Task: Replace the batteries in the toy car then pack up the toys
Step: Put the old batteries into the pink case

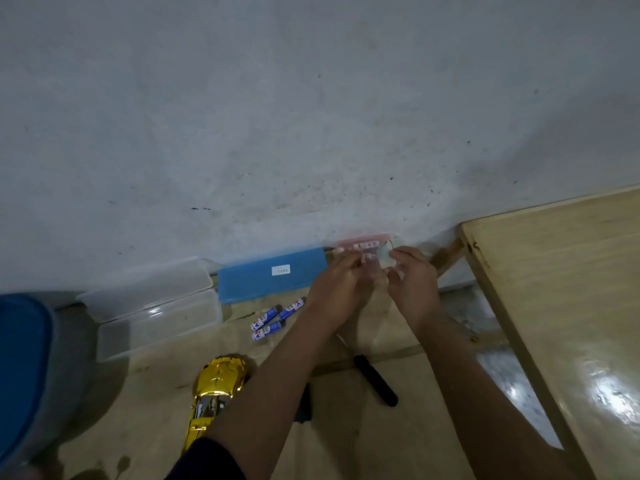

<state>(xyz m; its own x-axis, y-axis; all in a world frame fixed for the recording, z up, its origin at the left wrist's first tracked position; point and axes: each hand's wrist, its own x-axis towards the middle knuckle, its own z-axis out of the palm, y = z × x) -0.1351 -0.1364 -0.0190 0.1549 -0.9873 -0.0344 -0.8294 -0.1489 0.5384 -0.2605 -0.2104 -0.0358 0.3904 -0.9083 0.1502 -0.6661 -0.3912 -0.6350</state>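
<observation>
My left hand (337,287) and my right hand (412,285) are raised together near the wall, and both pinch a small clear pink-topped battery packet (370,251) between their fingertips. Three blue-and-white batteries (275,318) lie loose on the wooden surface just left of my left wrist. A shiny gold toy car (216,389) sits lower on that surface, partly hidden behind my left forearm. A black-handled screwdriver (375,379) lies between my forearms.
A blue box lid (273,275) leans at the wall. Left of it stand two clear plastic boxes (156,306). A blue-lidded bin (24,368) fills the left edge. A second wooden tabletop (568,306) stands at the right. A dark object (304,407) lies under my left forearm.
</observation>
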